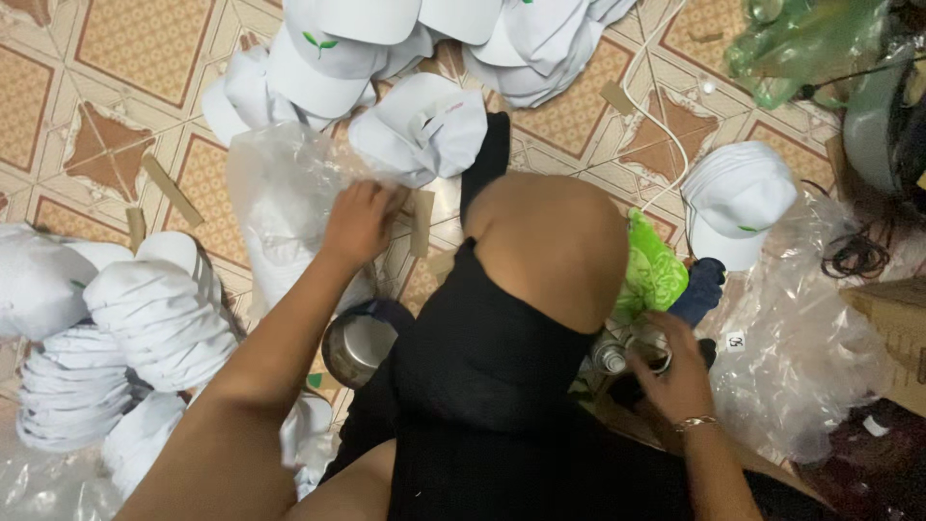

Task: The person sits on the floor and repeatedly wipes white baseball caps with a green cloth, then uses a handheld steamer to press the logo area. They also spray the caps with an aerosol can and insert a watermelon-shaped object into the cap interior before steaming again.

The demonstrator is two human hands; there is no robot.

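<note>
Head view, seated person, near to far. Nearest: raised knee (550, 251) in black fabric, centre frame. R hand (675, 371), gold bracelet at wrist, lay low beside the knee w/ fingers curled near a small clear bottle w/ pale cap (610, 359); whether it gripped anything could not be told. Just beyond it: crumpled bright-green plastic bag (656, 270) and dark blue cloth (699, 289). Round steel pot (357, 345) sat on the floor between L forearm and knee. L side: stacks of white fabric caps (145, 318), nested brim-on-brim. L hand (359, 224) was extended fwd, fingers closed on the edge of a clear crinkled plastic bag (280, 203), touching a single white cap w/ paper tag (420, 125) just beyond. R of knee: another nested stack of white caps w/ green mark (738, 198), beside a heap of clear plastic film (810, 338). Thin white cord (666, 116) ran over the patterned orange-and-cream tile floor (116, 58). Farthest: pile of white caps w/ green leaf mark (328, 48) at top edge; brown card strips (172, 191) scattered on tiles.
</note>
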